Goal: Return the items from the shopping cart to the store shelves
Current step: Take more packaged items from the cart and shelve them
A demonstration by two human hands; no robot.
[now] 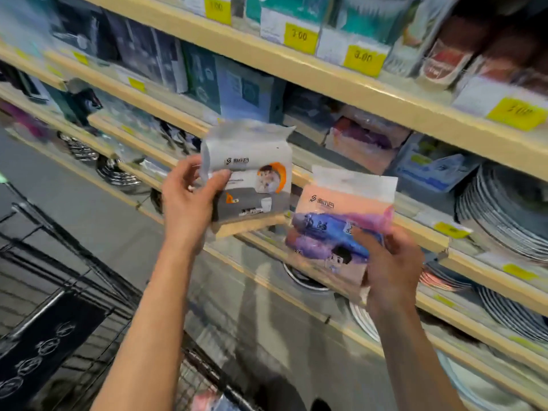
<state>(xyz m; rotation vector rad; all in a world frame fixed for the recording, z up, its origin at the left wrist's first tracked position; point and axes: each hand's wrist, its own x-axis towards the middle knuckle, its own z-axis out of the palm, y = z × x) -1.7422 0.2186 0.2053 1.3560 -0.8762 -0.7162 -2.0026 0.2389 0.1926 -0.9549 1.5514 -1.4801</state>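
1. Head view looks down a shop aisle with a grey floor (98, 209) and long pale wooden shelves (341, 84) running from upper left to lower right, several tiers of them.
2. Yellow price tags (300, 37) sit along the shelf edges; four on the top tier are plain to see, the others too blurred to count.
3. Boxed goods fill the upper tiers; stacks of round metal plates (504, 212) stand on the lower tiers at right.
4. A black wire shopping cart (59, 277) occupies the lower left corner.
5. Two soft plastic packs are held up in front of the shelves, one in each hand.
6. The left hand (189, 200) grasps the white and grey pack with an orange ring print (252, 179) by its left edge, thumb across the front; it stands nearly upright, sealed flap uppermost.
7. The right hand (391, 262) grips the pink and blue-purple pack (341, 221) at its lower right corner, fingers curled round it; its long axis runs up and down, tilted slightly, sealed flap at the top.
8. The packs are just beside each other, apart.
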